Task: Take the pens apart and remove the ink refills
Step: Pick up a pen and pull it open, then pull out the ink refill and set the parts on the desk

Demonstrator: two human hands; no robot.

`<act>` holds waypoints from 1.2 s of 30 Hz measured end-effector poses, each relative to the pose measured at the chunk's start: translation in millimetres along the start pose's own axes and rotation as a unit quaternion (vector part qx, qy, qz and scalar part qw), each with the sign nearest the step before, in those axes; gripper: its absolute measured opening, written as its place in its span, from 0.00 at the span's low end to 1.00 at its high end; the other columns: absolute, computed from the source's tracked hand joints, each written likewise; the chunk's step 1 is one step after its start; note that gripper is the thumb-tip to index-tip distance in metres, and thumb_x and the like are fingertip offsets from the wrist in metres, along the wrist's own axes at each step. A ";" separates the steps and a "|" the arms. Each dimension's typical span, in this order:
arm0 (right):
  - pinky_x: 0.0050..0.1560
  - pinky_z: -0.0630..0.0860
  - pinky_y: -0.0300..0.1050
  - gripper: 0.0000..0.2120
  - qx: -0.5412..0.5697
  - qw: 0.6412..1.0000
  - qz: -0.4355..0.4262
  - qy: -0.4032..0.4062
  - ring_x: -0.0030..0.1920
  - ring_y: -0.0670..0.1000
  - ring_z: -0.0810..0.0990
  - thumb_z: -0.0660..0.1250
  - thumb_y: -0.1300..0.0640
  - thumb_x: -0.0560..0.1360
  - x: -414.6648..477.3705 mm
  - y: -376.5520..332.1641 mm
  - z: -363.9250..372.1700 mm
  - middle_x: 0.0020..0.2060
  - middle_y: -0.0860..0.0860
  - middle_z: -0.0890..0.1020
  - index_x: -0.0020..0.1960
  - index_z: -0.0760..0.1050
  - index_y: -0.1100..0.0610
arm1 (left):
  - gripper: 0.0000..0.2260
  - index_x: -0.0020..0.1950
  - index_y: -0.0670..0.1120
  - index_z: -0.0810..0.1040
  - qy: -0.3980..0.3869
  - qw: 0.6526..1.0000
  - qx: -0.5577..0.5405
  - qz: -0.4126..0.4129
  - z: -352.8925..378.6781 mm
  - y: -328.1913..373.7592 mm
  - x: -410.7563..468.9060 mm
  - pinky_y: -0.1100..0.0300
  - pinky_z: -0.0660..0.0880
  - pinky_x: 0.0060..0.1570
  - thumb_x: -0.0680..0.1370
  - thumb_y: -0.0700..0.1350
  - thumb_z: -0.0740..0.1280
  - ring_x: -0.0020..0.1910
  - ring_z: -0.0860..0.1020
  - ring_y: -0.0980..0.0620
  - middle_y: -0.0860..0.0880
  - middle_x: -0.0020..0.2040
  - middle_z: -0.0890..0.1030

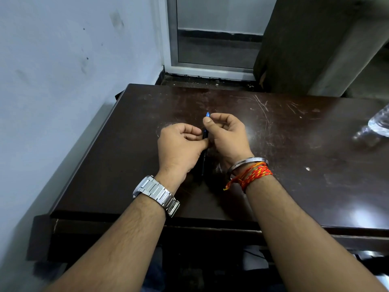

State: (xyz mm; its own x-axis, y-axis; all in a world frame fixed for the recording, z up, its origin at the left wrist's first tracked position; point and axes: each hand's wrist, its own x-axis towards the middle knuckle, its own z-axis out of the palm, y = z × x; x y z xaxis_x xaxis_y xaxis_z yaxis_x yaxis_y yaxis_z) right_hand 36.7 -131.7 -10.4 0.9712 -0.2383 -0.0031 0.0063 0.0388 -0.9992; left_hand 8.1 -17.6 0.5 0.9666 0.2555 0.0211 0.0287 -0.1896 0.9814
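My left hand point(181, 148) clamps the dark pen point(204, 152) over the bench point(284, 165), fingers pressed around its barrel to steady it; just beyond, my right hand point(226, 137) pinches the blue tip point(208, 114), likely to unscrew it.

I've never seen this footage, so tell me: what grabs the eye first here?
Two hands meet mid-desk over a dark pen: the left hand grips its barrel, the right hand pinches a small blue tip piece. A steel watch and red-orange wrist threads stand out against the scratched brown desk.
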 end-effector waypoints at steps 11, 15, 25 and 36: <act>0.38 0.80 0.46 0.03 0.011 1.000 -0.002 -0.012 0.40 0.52 0.84 0.69 0.59 0.77 -0.2 -2.0 -1.7 0.38 0.51 0.86 0.49 0.77 0.53 | 0.12 0.38 0.48 0.82 -0.009 1.000 -0.001 0.000 0.9 -0.8 0.1 0.50 0.84 0.43 0.62 0.40 0.83 0.36 0.85 0.53 0.50 0.35 0.86; 0.30 0.74 0.41 0.06 0.031 0.999 0.017 -0.002 0.29 0.43 0.78 0.70 0.54 0.76 0.2 -5.9 0.2 0.43 0.54 0.85 0.51 0.76 0.53 | 0.13 0.39 0.48 0.83 -0.013 1.000 0.003 0.002 1.1 -0.8 -0.2 0.51 0.84 0.42 0.62 0.40 0.83 0.36 0.85 0.53 0.50 0.35 0.86; 0.34 0.75 0.38 0.05 0.064 0.985 -0.077 0.144 0.30 0.41 0.78 0.73 0.59 0.74 -3.0 -18.1 -7.3 0.35 0.49 0.83 0.47 0.77 0.54 | 0.12 0.39 0.49 0.82 -0.081 0.996 0.030 -0.005 2.0 -7.2 -1.0 0.63 0.79 0.35 0.63 0.40 0.83 0.32 0.82 0.59 0.52 0.34 0.84; 0.51 0.79 0.43 0.04 -0.316 0.945 -0.068 0.052 0.43 0.50 0.84 0.74 0.54 0.71 -9.1 -7.2 -15.0 0.37 0.49 0.85 0.43 0.85 0.53 | 0.10 0.35 0.53 0.81 0.077 0.997 0.024 0.000 -10.8 -10.1 12.5 0.65 0.78 0.31 0.61 0.45 0.81 0.27 0.80 0.64 0.62 0.30 0.82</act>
State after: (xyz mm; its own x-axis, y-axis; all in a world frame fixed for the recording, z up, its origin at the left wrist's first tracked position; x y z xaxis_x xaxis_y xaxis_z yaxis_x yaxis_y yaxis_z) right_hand 24.3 -144.4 -3.8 0.9427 -0.2948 0.1563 -0.0462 -0.5792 -0.8139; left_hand 17.1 -2.2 -7.0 0.9162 0.3973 0.0533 0.0447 -0.2334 0.9714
